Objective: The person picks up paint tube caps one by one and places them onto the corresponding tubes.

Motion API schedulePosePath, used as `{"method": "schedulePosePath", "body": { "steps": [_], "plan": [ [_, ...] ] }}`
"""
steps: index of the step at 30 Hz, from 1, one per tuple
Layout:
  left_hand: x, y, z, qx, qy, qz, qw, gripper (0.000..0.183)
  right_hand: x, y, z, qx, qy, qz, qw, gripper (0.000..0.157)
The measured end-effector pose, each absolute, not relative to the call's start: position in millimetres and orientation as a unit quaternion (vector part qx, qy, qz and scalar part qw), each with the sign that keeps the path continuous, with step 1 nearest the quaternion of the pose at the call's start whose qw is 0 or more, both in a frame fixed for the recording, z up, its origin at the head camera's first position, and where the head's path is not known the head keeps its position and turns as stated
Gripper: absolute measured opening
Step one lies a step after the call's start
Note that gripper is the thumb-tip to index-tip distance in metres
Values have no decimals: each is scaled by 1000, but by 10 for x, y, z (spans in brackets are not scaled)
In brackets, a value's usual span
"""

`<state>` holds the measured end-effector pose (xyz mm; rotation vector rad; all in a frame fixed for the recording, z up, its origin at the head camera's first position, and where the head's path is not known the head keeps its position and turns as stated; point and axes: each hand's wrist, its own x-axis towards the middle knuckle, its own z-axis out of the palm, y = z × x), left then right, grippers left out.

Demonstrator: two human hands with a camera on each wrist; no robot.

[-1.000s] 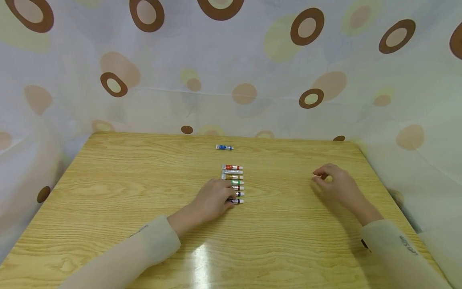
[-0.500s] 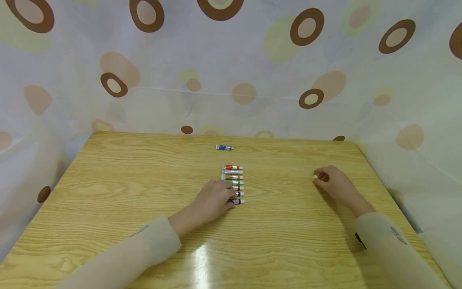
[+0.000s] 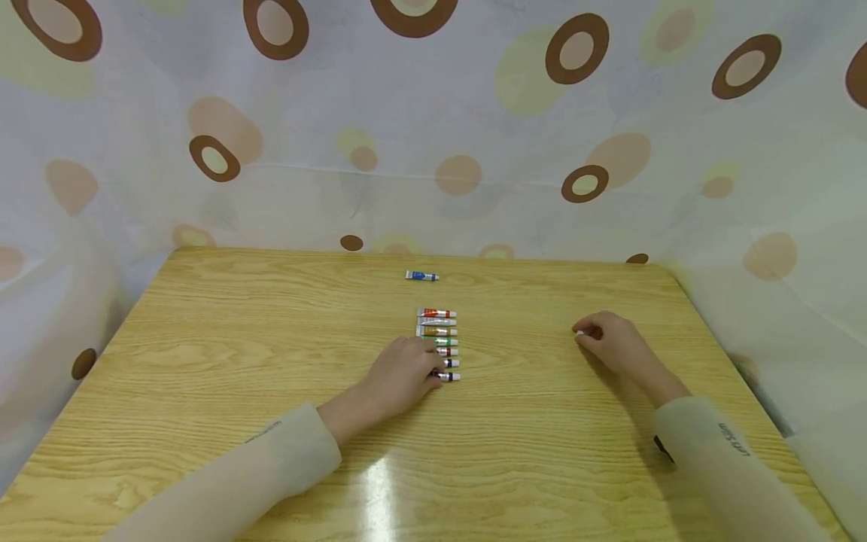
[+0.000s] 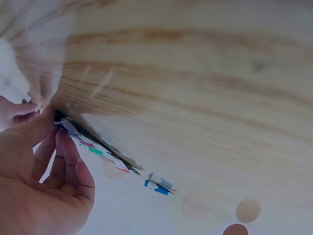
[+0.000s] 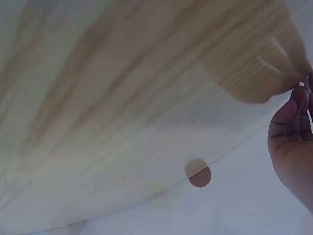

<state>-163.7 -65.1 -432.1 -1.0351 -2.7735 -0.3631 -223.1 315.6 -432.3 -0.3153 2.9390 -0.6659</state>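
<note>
A column of small paint tubes lies mid-table, their white caps to the right: a red tube [image 3: 436,313], a silver-white tube [image 3: 436,322], an ochre tube [image 3: 436,331], a green tube [image 3: 445,342] and darker ones nearer me. My left hand [image 3: 400,373] covers the left part of the nearer tubes. Its thumb and fingers pinch the nearest dark paint tube [image 3: 449,377]; the left wrist view shows the thumb at that tube's end [image 4: 59,117]. Over to the right, my right hand [image 3: 612,342] pinches a small white piece [image 3: 579,333] between thumb and index finger, mostly hidden by the fingertips.
A single blue paint tube [image 3: 422,276] lies apart, beyond the column near the table's back. The wood-grain table [image 3: 271,316] ends at a patterned curtain [image 3: 433,135] that rises behind and along both sides.
My right hand has shifted left over the table with the small white piece, which shows more clearly than a second ago. The left hand and the tubes stay nearly still.
</note>
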Motion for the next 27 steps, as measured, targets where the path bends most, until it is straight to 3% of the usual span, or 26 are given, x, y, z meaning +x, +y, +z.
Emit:
{"method": "schedulePosePath", "body": {
  "steps": [27],
  "plan": [
    [-1652, -671, -4286, -346, -924, -139, 90, 14, -2156, 2979, -4275, -124, 958, -259, 20, 22]
  ]
}}
